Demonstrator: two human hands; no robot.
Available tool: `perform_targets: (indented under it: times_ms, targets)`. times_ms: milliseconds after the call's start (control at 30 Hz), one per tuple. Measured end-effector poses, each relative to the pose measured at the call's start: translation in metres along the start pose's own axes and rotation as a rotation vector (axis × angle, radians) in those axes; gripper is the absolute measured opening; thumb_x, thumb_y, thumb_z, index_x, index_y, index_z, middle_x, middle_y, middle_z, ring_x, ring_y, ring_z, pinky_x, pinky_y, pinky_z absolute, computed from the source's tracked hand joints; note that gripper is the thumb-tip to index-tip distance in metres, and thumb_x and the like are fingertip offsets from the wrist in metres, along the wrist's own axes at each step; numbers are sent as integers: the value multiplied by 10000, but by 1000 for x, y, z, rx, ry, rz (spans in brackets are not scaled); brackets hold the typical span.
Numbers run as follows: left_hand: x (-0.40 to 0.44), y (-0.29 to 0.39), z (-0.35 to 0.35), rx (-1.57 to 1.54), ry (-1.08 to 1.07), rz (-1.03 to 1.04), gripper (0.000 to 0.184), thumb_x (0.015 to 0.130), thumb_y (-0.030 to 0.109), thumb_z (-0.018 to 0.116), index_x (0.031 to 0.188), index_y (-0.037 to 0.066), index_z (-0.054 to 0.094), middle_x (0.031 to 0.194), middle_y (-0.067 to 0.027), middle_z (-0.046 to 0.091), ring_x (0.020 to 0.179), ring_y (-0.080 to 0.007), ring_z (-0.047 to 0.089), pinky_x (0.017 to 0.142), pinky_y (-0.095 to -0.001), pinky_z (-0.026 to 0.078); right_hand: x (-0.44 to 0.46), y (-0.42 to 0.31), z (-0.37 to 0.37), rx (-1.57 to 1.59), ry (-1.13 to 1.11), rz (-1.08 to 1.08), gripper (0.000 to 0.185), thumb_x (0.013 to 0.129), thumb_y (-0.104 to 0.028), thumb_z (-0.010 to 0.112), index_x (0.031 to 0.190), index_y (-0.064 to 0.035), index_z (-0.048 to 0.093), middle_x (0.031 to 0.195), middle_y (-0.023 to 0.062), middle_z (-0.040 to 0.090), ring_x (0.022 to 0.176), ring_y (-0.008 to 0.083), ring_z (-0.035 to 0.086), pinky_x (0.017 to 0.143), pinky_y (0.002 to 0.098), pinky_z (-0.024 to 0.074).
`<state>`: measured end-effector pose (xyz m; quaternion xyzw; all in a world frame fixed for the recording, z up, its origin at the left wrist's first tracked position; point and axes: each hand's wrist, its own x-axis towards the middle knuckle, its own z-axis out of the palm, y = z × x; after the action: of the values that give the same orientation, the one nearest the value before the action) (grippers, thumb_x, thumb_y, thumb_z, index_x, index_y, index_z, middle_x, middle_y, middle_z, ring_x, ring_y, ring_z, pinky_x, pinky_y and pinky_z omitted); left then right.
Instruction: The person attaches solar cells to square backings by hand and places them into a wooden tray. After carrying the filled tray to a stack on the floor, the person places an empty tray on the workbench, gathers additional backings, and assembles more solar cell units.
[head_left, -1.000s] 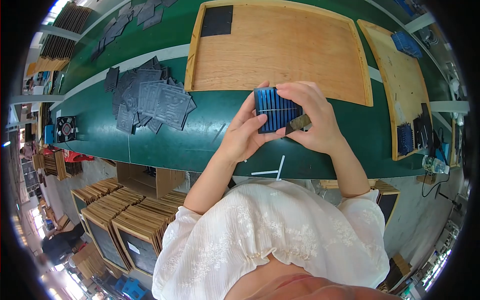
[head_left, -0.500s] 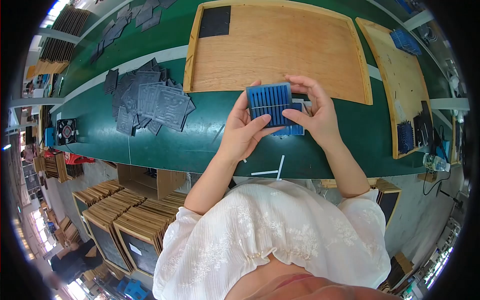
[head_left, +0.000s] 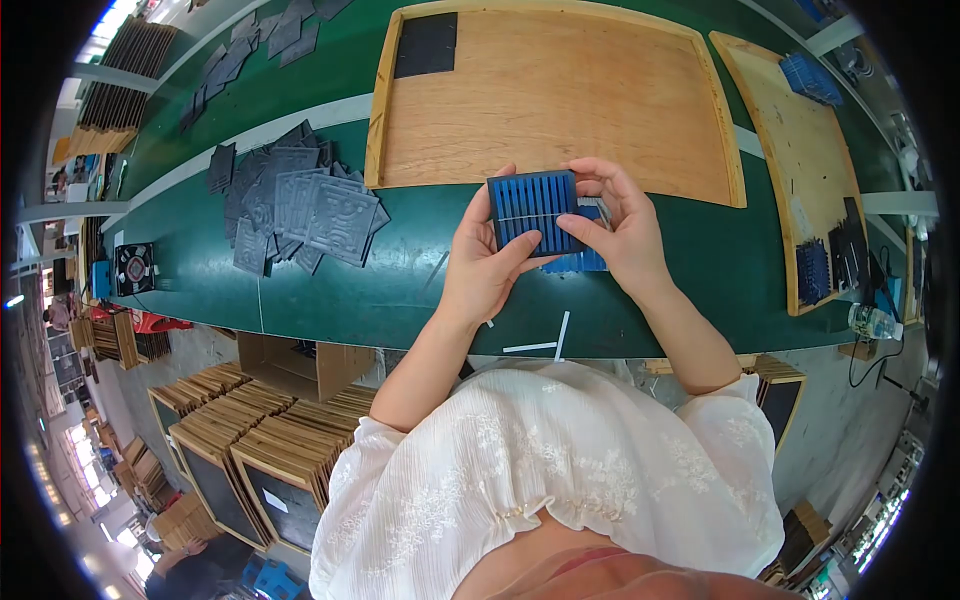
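Note:
A small square solar panel [head_left: 532, 200], dark-framed with blue stripes and a thin pale line across it, is held up between both hands. My left hand [head_left: 478, 262] grips its left side and lower edge, thumb on the face. My right hand [head_left: 628, 232] holds the right side, its thumb pressed on the face near the pale line. Behind and below it, more blue panels [head_left: 585, 262] lie on the green table, partly hidden by the hands. Pale strips [head_left: 597, 207] show next to the right fingers.
Grey moulded plates [head_left: 300, 200] are heaped at left. A framed wooden board [head_left: 560, 100] bearing one dark plate [head_left: 427, 45] lies ahead. Another wooden tray [head_left: 780, 140] with a blue basket [head_left: 810, 78] is at right. White strips [head_left: 530, 348] lie near the edge, a small fan [head_left: 133, 268] far left.
The held panel has tilted slightly and shifted a little left, so its face looks darker with clearer stripes. Both hands keep their grip. A person at lower left has moved.

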<state>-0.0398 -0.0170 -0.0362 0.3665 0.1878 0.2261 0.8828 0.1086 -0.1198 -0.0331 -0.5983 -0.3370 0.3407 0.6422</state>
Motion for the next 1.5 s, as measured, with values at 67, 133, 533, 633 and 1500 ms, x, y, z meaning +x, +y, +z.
perform_targets:
  times_ms: [67,133,533,633,1500]
  targets:
    - [0,1,1,5,1,1,730,909,-147,513,1537,57,202,1303,-160,556,1145,-256,632,909,-421,596,0,1,0,-3,6,-4,535,774,44,759,1258,-51,551,1210,33,612,1025,134,571,874,281,511]
    - [0,1,1,8,3,-2,730,908,-149,512,1536,53,202,1301,-158,557,1141,-251,633,909,-418,596,0,1,1,7,11,5,531,777,42,758,1257,-50,551,1218,35,611,1013,132,570,870,277,511]
    - [-1,2,2,-4,7,0,741,905,-161,509,1539,54,192,1284,-163,568,1138,-252,637,918,-418,591,0,5,0,17,33,20,515,785,24,769,1250,-46,560,1189,36,619,984,124,576,818,263,516]
    - [-2,3,2,-29,-49,-3,701,936,-121,495,1541,72,200,1325,-172,546,1180,-271,615,955,-447,569,1,4,-2,10,21,4,559,779,23,778,1280,-46,538,1186,42,616,989,120,575,803,254,518]
    - [-1,1,-3,65,-3,136,528,967,-22,503,1468,40,348,1331,-171,533,1170,-282,596,939,-422,551,2,-15,-23,60,61,147,436,820,25,751,1228,-25,608,873,42,691,799,79,618,738,220,491]
